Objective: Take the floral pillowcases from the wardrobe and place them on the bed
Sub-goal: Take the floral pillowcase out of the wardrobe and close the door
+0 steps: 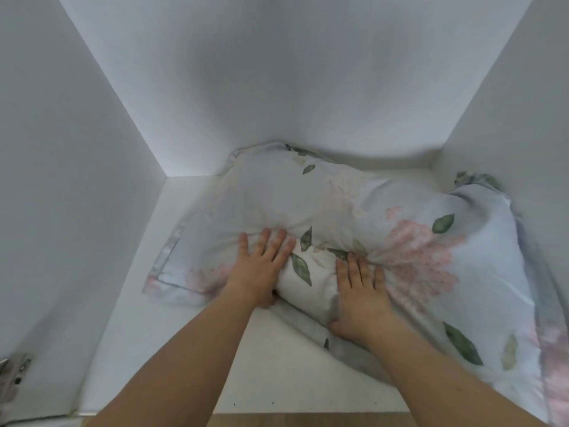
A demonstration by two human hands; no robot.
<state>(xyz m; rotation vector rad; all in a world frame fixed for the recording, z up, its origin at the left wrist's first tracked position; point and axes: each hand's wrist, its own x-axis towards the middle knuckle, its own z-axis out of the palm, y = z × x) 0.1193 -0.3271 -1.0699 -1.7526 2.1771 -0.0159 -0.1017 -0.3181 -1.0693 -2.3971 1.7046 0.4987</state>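
Pillowcases (354, 211): floral bundle, pale blue with pink blooms and green leaves, lying on the shelf (277, 365) inside the wardrobe (277, 72); it spreads from the far left corner to the near right, where it bunches against the right wall.
Left hand (261, 266): fingers spread on top of the near fold, thumb tucked under its edge, so it grips the cloth from above and below.
Right hand (360, 291): fingers laid along the top, thumb low at the near edge; it holds the same fold just right of the left hand.
Grip state: both hands closed round the thick middle roll, not pinching a thin layer.
Step in hand: I judge it to be the lift out of the wardrobe; the bed is not in view.
How to do it well: gather the loose right end before pulling, since it seems likely to drag on the wall; keep the thumbs under the roll so the whole bundle rises together; draw it straight toward the near edge, then lift.
Hinge (15, 371): metal fitting at the near left, well apart from the cloth.
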